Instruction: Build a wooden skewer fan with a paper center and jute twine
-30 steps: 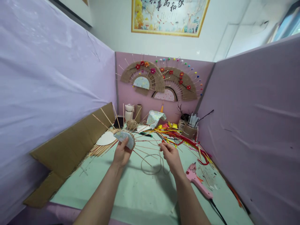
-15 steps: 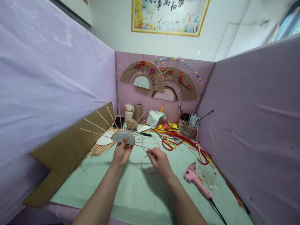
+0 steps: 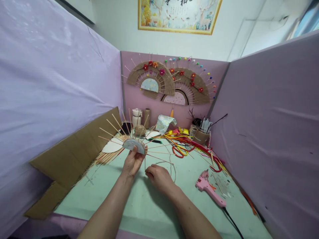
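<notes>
My left hand (image 3: 133, 161) is closed on the half-round base (image 3: 133, 145) of a fan frame, thumb on its pale blue patterned face. Thin wooden sticks (image 3: 117, 121) spread out from its curved edge, several to the left and upward, others to the right. Below the base's right end, my right hand (image 3: 158, 176) pinches a strand of twine (image 3: 145, 164) that runs up to the frame. The twine's loose length (image 3: 175, 171) loops behind the right hand above the table. A ball of twine (image 3: 140, 130) lies beyond the frame.
A pink glue gun (image 3: 209, 189) with a black cord lies at the right. Red-and-yellow scissors (image 3: 179, 151) rest near pipe cleaners (image 3: 199, 146). Loose sticks (image 3: 109, 157) lie along a cardboard sheet (image 3: 77, 149) at the left. Two decorated fans (image 3: 149, 71) hang on the back panel.
My right hand has moved left and slightly down with the twine, from beside the sticks to under the base's right end. The fan frame has shifted slightly right in view.
</notes>
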`<state>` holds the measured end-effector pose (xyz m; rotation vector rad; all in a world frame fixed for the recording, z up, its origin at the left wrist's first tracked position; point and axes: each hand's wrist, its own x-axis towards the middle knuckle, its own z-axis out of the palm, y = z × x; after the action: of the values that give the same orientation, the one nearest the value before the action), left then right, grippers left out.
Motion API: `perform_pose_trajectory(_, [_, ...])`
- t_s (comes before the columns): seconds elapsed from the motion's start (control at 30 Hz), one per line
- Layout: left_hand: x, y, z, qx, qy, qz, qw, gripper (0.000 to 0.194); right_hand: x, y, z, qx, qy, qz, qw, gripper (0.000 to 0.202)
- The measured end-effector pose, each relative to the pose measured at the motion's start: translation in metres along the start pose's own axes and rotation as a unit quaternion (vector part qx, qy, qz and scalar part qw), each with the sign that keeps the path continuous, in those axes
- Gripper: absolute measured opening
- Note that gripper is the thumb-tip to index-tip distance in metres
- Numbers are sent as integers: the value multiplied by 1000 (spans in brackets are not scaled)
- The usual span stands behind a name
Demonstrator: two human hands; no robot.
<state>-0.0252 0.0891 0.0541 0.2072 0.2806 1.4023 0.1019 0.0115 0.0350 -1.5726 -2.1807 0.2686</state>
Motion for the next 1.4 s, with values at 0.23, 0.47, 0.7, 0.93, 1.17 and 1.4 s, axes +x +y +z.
perform_pose_trajectory(0.23, [1, 6, -3, -20, -40, -25, 999, 37, -4, 5, 0, 49, 34, -1, 998, 20])
perform_pose_trajectory(0.47, [2, 9, -7, 31, -66, -32, 997, 31, -6, 5, -3, 100, 21, -64, 993, 17])
perform_pose_trajectory(0.7, [2, 11, -7, 35, -70, -19, 997, 29, -11, 8, -18, 302, 66, -39, 950, 18])
perform_pose_trajectory(0.93, [4, 11, -8, 37, -64, -1, 997, 25, -15, 14, -35, 382, 87, 3, 920, 19])
perform_pose_trajectory(1.17, [6, 17, -5, 21, -32, 7, 999, 22, -15, 26, -45, 396, 172, 41, 901, 20])
perform_pose_trajectory(1.4, [7, 17, -7, 26, -25, 7, 999, 23, -14, 36, -52, 413, 335, 62, 844, 17])
